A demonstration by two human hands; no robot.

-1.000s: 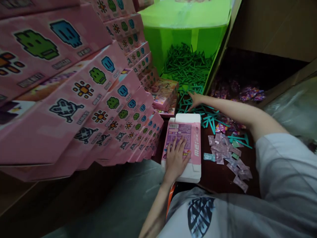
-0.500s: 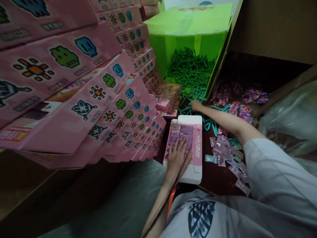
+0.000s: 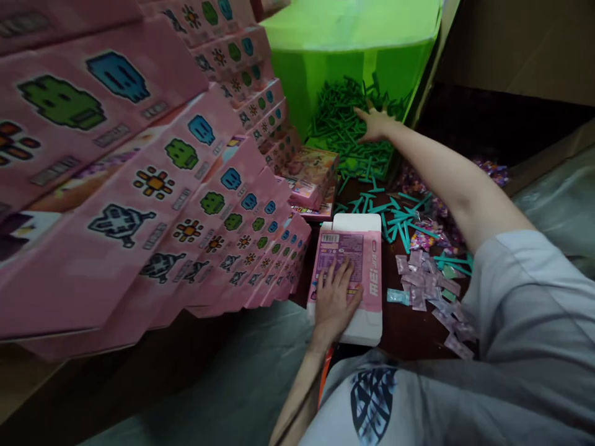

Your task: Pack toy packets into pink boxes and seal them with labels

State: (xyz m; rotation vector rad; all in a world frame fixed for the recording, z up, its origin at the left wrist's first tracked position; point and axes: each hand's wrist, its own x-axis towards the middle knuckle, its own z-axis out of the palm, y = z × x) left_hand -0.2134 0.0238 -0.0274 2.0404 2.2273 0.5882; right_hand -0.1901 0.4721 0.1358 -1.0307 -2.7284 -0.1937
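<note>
Your left hand (image 3: 335, 305) lay palm-down on a pink carton (image 3: 365, 263), fingers slightly apart, gripping no edge. Your right hand (image 3: 374, 126) was spread wide at the heap of green sticks (image 3: 341, 121) inside the bright green bin (image 3: 292, 80); no piece was seen pinched. Fingertip contact with the heap: could not tell.

The carton rested on the dark tabletop (image 3: 409, 337) directly in front of you, printed panel up, a white flap showing at the far end. Judgement: the flat palm probably steadied it while the other arm was stretched out. The bin stood with its low front toward you, presumably so that the sticks could slope out within reach; some loose sticks (image 3: 402, 217) lay on the table beyond the carton, several of them T-shaped.

Counts. Carton under the palm: one. Green bin: one. Turquoise sachet (image 3: 398, 297): one, just right of the carton. Pale sachets (image 3: 418, 282): more than ten, overlapping, exact number not obtained. Sticks: too many to count. Stacked pink boxes (image 3: 209, 186) on your left: many, stepped so their printed sides showed; overlap and the frame edge prevented a total.
</note>
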